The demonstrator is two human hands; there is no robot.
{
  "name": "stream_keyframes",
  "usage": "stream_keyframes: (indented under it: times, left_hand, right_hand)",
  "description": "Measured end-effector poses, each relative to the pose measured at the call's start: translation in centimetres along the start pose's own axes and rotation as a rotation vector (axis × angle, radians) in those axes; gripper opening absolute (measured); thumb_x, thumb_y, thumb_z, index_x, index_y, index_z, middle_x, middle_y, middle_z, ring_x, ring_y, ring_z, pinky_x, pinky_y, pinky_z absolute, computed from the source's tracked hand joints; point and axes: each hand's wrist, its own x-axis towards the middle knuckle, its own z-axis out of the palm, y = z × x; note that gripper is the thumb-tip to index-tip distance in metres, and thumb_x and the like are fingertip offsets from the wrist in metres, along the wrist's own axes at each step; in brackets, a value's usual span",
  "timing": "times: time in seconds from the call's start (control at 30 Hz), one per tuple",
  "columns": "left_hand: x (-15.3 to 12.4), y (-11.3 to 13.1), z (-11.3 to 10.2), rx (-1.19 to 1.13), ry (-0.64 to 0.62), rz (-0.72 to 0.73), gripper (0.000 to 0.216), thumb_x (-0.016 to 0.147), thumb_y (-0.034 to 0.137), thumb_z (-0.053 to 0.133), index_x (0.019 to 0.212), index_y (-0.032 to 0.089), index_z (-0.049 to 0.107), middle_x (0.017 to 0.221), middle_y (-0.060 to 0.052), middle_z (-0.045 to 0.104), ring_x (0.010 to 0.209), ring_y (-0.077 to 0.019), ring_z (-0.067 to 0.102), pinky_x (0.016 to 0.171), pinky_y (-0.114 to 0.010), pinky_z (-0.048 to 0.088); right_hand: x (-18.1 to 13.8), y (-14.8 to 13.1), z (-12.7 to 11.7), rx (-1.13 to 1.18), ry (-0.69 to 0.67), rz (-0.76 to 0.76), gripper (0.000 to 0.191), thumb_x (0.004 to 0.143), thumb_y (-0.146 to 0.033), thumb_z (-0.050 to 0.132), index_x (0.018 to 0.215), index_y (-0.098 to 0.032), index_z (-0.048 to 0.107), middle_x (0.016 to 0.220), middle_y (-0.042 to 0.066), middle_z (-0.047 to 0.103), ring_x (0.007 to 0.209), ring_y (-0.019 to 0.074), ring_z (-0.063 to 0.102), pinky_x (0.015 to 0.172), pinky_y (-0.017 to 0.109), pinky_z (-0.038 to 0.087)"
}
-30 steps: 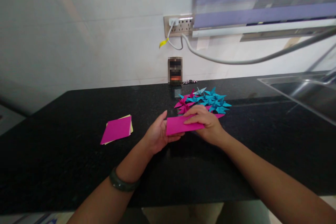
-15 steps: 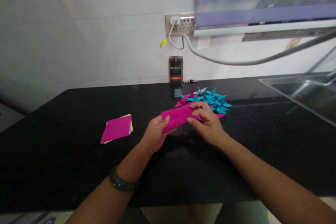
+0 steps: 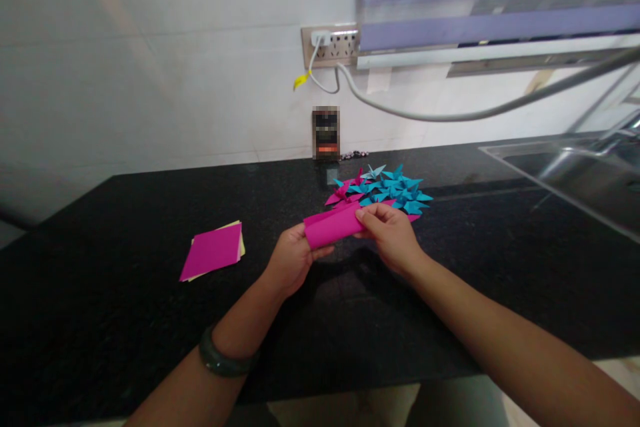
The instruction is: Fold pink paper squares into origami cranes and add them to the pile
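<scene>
While right fingers (image 3: 369, 221) pinch it, thin magenta paper (image 3: 331, 227) curves, doubled.

The wearer's two upper limbs, seen from above. Both the left hand (image 3: 290, 263) and the right hand (image 3: 397, 237) are bare, as are the left forearm (image 3: 187, 383) and the right forearm (image 3: 495, 317), each broadening from wrist toward elbow. The left forearm bears, above the wrist, a single closed bangle (image 3: 223, 363): dark green, smooth, thick and rounded in section, with a pale gloss along its curve. Below the front edge of the black countertop (image 3: 350, 363), two blurred, dull grey-green forms, apparently the legs (image 3: 457, 405), are partly visible; whether their surface is cloth cannot be determined.
</scene>
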Motion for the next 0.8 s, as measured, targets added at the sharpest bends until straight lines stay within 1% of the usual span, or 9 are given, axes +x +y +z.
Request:
stream_keyframes:
  times: [0.17, 0.37, 0.5, 0.57, 0.67, 0.8]
  left_hand:
    - [-0.19, 0.08, 0.14, 0.014, -0.02, -0.023, 0.028, 0.065, 0.018, 0.066, 0.093, 0.012, 0.068, 0.088, -0.01, 0.07, 0.076, -0.0188, 0.066, 0.066, -0.027, 0.052]
    - [-0.13, -0.15, 0.0, 0.055, -0.053, 0.002, 0.029, 0.065, 0.018, 0.067, 0.094, 0.013, 0.068, 0.088, -0.008, 0.07, 0.078, -0.0189, 0.066, 0.068, -0.027, 0.052]
    - [-0.08, -0.27, -0.09, 0.08, -0.044, 0.007, 0.028, 0.065, 0.017, 0.067, 0.092, 0.014, 0.068, 0.087, -0.008, 0.07, 0.078, -0.0187, 0.066, 0.069, -0.027, 0.051]
    - [-0.07, -0.34, -0.15, 0.093, -0.059, 0.016, 0.028, 0.066, 0.018, 0.067, 0.094, 0.014, 0.067, 0.088, -0.008, 0.07, 0.079, -0.0192, 0.065, 0.069, -0.028, 0.051]
    - [-0.08, -0.37, -0.19, 0.109, -0.071, 0.02, 0.03, 0.066, 0.02, 0.067, 0.095, 0.015, 0.067, 0.091, -0.009, 0.069, 0.08, -0.0203, 0.065, 0.07, -0.029, 0.051]
    - [-0.11, -0.26, -0.11, 0.114, -0.065, 0.011, 0.031, 0.065, 0.021, 0.068, 0.095, 0.015, 0.068, 0.089, -0.008, 0.07, 0.08, -0.0204, 0.065, 0.069, -0.029, 0.051]
  right_hand:
    - [0.18, 0.06, -0.15, -0.076, 0.042, -0.084, 0.024, 0.063, -0.038, 0.065, 0.062, -0.016, 0.055, 0.056, -0.002, 0.053, 0.05, 0.0093, 0.048, 0.049, 0.024, 0.046]
    - [0.22, 0.14, -0.42, -0.172, 0.042, -0.133, 0.021, 0.068, -0.036, 0.062, 0.064, -0.016, 0.055, 0.054, -0.002, 0.051, 0.048, 0.0097, 0.047, 0.048, 0.024, 0.044]
    - [0.19, 0.11, -0.46, -0.182, 0.043, -0.135, 0.021, 0.067, -0.037, 0.062, 0.066, -0.016, 0.056, 0.055, -0.002, 0.052, 0.048, 0.0098, 0.047, 0.046, 0.024, 0.044]
    - [0.16, 0.1, -0.42, -0.18, 0.051, -0.141, 0.021, 0.066, -0.037, 0.063, 0.067, -0.017, 0.056, 0.056, -0.001, 0.053, 0.048, 0.0099, 0.047, 0.045, 0.024, 0.044]
    - [0.13, 0.11, -0.35, -0.168, 0.061, -0.15, 0.021, 0.066, -0.037, 0.064, 0.069, -0.017, 0.056, 0.058, -0.001, 0.054, 0.049, 0.0102, 0.048, 0.045, 0.024, 0.045]
    - [0.13, 0.14, -0.27, -0.125, 0.059, -0.14, 0.021, 0.066, -0.035, 0.065, 0.073, -0.018, 0.056, 0.058, -0.002, 0.053, 0.049, 0.0097, 0.047, 0.046, 0.024, 0.044]
